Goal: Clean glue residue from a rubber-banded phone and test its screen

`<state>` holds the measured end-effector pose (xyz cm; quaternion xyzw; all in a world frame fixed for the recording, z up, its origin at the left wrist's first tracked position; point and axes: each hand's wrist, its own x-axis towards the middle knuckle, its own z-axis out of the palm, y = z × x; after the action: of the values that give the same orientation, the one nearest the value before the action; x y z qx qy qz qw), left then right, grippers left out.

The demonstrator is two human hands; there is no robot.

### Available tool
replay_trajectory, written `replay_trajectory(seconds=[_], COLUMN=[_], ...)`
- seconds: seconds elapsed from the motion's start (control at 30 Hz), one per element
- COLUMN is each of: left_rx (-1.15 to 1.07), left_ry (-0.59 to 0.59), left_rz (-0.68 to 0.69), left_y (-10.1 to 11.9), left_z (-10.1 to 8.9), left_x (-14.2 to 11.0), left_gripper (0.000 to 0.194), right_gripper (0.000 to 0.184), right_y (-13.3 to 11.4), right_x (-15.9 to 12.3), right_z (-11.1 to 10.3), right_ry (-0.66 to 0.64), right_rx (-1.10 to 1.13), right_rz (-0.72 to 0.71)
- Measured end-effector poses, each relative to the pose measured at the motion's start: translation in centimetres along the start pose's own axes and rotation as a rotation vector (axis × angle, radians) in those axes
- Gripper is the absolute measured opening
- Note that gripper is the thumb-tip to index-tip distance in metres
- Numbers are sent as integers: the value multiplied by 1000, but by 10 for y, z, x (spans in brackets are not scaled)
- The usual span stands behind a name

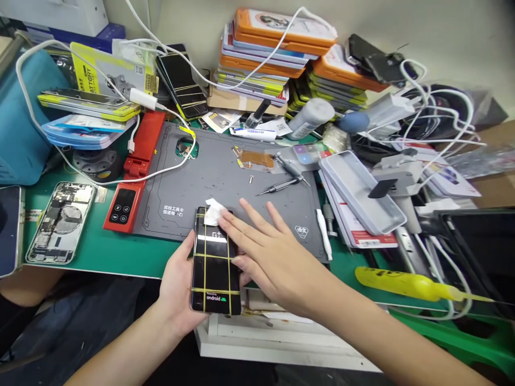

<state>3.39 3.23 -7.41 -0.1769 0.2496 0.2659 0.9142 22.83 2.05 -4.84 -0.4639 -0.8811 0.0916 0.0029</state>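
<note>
My left hand [179, 289] grips a black smartphone [215, 268] from below at the desk's front edge. Yellow rubber bands cross the phone's lit screen, which shows a logo and "android". My right hand [267, 249] lies over the phone's right side with fingers stretched out, pressing a small white wipe [213, 213] against the screen's top. The phone's upper end rests on a grey work mat [225, 177].
A red heating pad controller [123, 206] and an opened phone body [60, 222] lie left. Screwdrivers [281, 185], a grey tray [360, 190] and tangled white cables sit right. Stacked orange and yellow boxes [273, 53] line the back. A yellow tool [406, 283] lies at the front right.
</note>
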Motion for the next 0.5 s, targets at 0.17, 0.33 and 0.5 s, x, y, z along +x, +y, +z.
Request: replay_trajectory(seconds=[0.17,0.33,0.5], left_rx=[-1,-4,23], left_ry=[-45,-36,-31], left_rz=[-44,7,7], left_y=[0,-2,-2], left_z=[-3,3,10], left_x=[-1,-2,-1], left_gripper=[66,64,63], right_gripper=[66,57,50], right_y=[-13,0,8], right_x=[-31,-17,-19], right_z=[-6,5,0], right_ry=[0,22,97], right_rx=[32,150,345], right_rz=[-163,-4,-14])
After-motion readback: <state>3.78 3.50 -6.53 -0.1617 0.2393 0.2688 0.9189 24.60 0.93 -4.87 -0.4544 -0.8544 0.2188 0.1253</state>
